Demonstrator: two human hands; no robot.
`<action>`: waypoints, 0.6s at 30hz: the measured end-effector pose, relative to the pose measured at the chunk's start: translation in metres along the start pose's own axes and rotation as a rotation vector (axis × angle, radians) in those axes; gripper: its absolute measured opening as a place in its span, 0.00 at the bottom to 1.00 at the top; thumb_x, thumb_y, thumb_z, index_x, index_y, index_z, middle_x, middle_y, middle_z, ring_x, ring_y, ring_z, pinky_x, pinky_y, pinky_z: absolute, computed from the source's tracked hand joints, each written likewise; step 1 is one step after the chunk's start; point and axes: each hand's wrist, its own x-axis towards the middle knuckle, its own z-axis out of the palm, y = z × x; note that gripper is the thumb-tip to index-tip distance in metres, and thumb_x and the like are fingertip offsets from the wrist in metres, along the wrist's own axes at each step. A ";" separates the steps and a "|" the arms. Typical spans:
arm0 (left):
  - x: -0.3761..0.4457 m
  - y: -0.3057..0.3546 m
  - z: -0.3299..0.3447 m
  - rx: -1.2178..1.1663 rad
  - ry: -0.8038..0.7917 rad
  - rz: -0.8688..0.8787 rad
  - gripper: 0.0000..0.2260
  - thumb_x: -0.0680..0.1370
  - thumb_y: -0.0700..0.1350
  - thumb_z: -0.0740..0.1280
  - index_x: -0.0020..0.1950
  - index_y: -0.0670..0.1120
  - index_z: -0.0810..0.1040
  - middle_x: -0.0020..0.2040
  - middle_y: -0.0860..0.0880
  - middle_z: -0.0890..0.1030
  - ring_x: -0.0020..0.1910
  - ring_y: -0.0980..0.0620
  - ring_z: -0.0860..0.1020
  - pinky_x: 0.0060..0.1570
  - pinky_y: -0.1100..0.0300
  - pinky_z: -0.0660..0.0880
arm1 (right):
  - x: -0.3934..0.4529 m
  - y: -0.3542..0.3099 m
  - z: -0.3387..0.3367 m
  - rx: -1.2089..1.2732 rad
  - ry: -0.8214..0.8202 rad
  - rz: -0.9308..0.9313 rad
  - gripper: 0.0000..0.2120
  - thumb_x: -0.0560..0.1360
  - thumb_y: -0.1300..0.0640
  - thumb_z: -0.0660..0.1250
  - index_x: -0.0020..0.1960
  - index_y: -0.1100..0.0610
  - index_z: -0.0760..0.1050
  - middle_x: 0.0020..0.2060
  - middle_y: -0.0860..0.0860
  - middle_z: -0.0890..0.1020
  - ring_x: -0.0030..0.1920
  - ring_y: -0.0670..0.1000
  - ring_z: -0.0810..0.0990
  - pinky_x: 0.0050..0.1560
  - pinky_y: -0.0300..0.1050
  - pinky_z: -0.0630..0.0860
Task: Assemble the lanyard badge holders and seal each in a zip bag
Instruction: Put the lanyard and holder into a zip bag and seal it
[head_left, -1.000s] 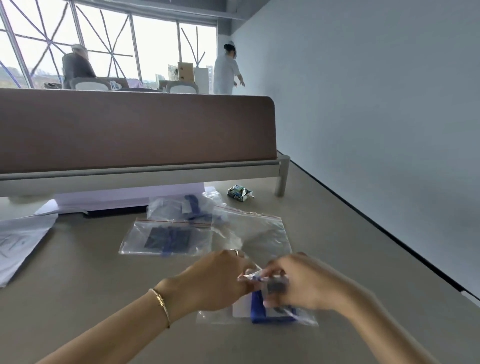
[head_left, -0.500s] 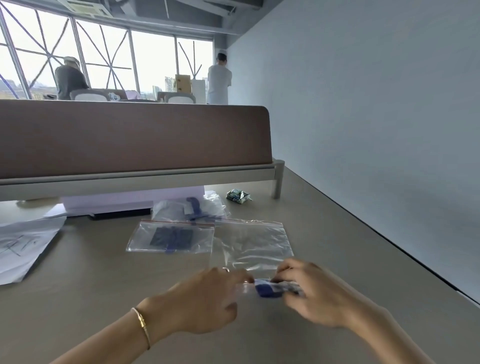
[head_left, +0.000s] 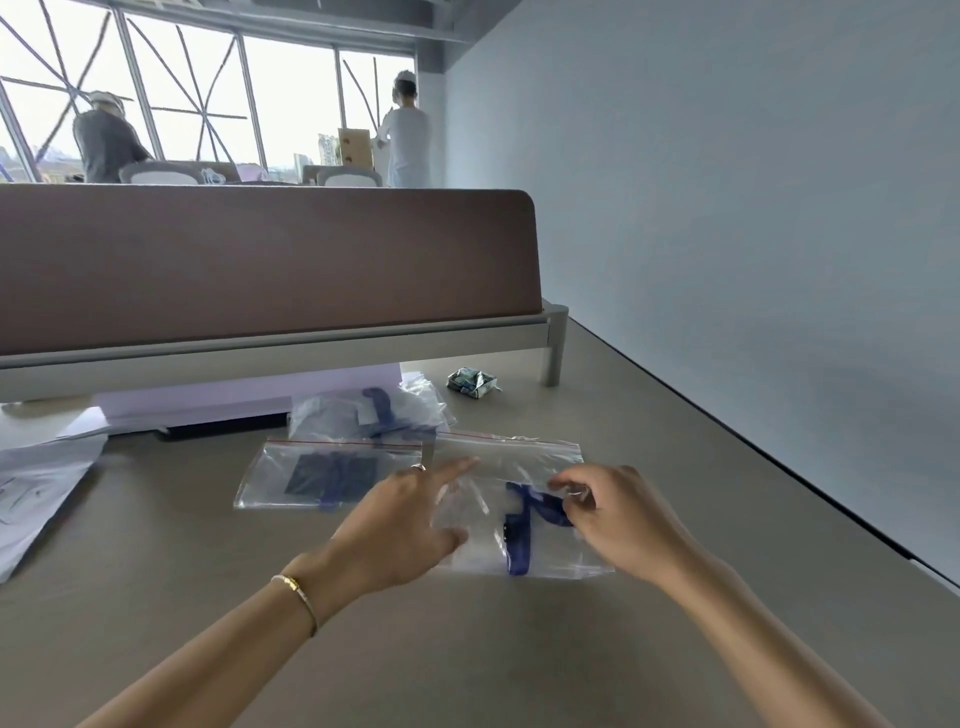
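Observation:
A clear zip bag (head_left: 488, 545) holding a blue lanyard (head_left: 524, 525) lies on the desk between my hands. My left hand (head_left: 400, 525) rests on the bag's left side with fingers stretched forward. My right hand (head_left: 618, 519) pinches the bag's right part near the lanyard with curled fingers. An empty zip bag (head_left: 519, 452) lies just behind it. A sealed bag (head_left: 322, 473) with a dark badge holder and lanyard sits to the left. Another filled bag (head_left: 363, 415) lies further back.
A brown desk divider (head_left: 260, 270) on a grey rail closes the back. Papers (head_left: 36, 493) lie at the left edge. A small crumpled packet (head_left: 472, 383) sits near the rail's leg. The wall runs along the right. Two people stand far behind by the windows.
The bag with the lanyard now lies flat on the desk further forward. My hands have spread apart, the left flattened on it, the right pinching its right part.

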 end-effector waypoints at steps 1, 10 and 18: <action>0.002 -0.001 0.001 0.035 -0.014 0.005 0.34 0.72 0.55 0.72 0.76 0.62 0.62 0.66 0.56 0.78 0.62 0.54 0.78 0.63 0.57 0.74 | 0.002 0.001 0.002 -0.035 0.001 0.001 0.15 0.74 0.54 0.63 0.57 0.44 0.81 0.49 0.43 0.86 0.46 0.46 0.84 0.49 0.49 0.81; 0.006 0.008 0.001 0.182 -0.126 0.185 0.31 0.72 0.66 0.67 0.73 0.61 0.67 0.74 0.63 0.66 0.72 0.59 0.66 0.73 0.57 0.61 | -0.016 -0.012 -0.013 -0.171 -0.181 -0.182 0.24 0.69 0.39 0.69 0.63 0.43 0.74 0.57 0.40 0.79 0.59 0.45 0.77 0.58 0.45 0.75; -0.005 0.002 0.004 0.161 -0.147 0.186 0.27 0.70 0.61 0.69 0.68 0.65 0.68 0.65 0.63 0.76 0.61 0.59 0.76 0.61 0.62 0.70 | -0.029 0.001 -0.011 -0.231 -0.125 -0.297 0.19 0.73 0.37 0.62 0.60 0.42 0.74 0.51 0.39 0.82 0.51 0.44 0.80 0.55 0.42 0.74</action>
